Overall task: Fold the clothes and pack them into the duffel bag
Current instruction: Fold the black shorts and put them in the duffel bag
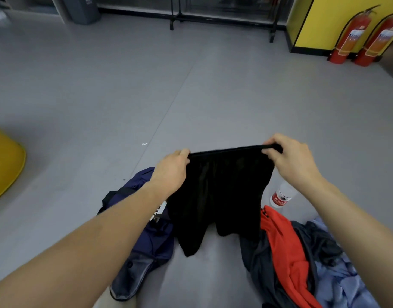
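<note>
2 hands: L hand (pixel 172 166) & R hand (pixel 291 158), both raised, one at each end of a waistband.
L hand grip: fingers curled over the waistband's left end, pinching the fabric.
R hand grip: thumb & fingers pinch the waistband's right end.
1 black shorts (pixel 220 196): stretched btwn the two hands, 2 legs hanging down below them.
1 duffel bag (pixel 146 238): navy, slumped on the floor (pixel 102 96) under the L forearm, just left of the shorts (open or zipped: can't tell).
3 loose clothes: piled under the R forearm, overlapping: 1 red garment (pixel 286 247), 1 dark grey garment (pixel 257 263), 1 light blue garment (pixel 337 283).
1 water bottle (pixel 281 195): clear w/ red label, just below the R wrist, beside the pile.
2 fire extinguishers (pixel 348 38): red, side by side, far beyond the R hand by a yellow wall (pixel 324 18).
1 yellow object (pixel 4 161): well left of the L hand, cut off by the frame edge.
</note>
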Tool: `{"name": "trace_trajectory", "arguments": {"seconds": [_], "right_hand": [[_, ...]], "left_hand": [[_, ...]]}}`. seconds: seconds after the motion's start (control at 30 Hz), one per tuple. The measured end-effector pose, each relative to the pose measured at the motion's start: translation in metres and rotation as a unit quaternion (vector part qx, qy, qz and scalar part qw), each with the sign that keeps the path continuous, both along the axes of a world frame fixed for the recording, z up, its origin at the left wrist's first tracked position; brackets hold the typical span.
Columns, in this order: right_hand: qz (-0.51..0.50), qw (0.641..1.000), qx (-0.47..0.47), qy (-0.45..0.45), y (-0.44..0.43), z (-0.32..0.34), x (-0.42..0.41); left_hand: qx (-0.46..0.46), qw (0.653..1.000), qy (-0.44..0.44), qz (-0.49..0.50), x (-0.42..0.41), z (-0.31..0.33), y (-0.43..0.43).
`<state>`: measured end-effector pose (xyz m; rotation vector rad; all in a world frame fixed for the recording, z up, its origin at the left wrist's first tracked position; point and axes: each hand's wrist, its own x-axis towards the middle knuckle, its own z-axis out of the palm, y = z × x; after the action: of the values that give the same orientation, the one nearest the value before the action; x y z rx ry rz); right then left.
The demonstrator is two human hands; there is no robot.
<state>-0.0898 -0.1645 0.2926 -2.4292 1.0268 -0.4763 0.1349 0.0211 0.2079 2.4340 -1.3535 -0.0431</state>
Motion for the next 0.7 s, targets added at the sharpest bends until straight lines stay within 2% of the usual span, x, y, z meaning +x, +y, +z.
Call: {"name": "trace_trajectory", "arguments": {"seconds": [0.07,0.17,0.27,0.37,0.47,0.63,0.7], "right_hand": [[-0.015,0.996,-0.054,-0.067,-0.016,0.01,0.0],[-0.011,0.98,-0.089,-0.18,-0.031,0.033,-0.006],[0.018,0.974,-0.085,-0.21,-0.033,0.032,-0.026],[0.051,0.987,-0.066,-0.138,-0.022,-0.02,-0.054],[0.084,0.995,-0.045,-0.041,0.001,-0.108,-0.081],[0.099,0.991,0.056,0.063,0.045,-0.256,-0.108],[0.124,0.982,0.097,0.109,0.064,-0.312,-0.116]], "left_hand": [[-0.075,0.995,-0.055,-0.022,0.014,0.025,-0.022],[-0.181,0.968,-0.16,-0.07,0.029,0.065,-0.041],[-0.217,0.945,-0.22,-0.111,0.034,0.071,-0.036],[-0.17,0.944,-0.22,-0.178,0.024,0.021,-0.012],[-0.092,0.956,-0.179,-0.215,0.006,-0.058,0.017],[0.018,0.974,-0.103,-0.199,-0.033,-0.185,0.061],[0.093,0.977,-0.056,-0.182,-0.05,-0.227,0.08]]}}
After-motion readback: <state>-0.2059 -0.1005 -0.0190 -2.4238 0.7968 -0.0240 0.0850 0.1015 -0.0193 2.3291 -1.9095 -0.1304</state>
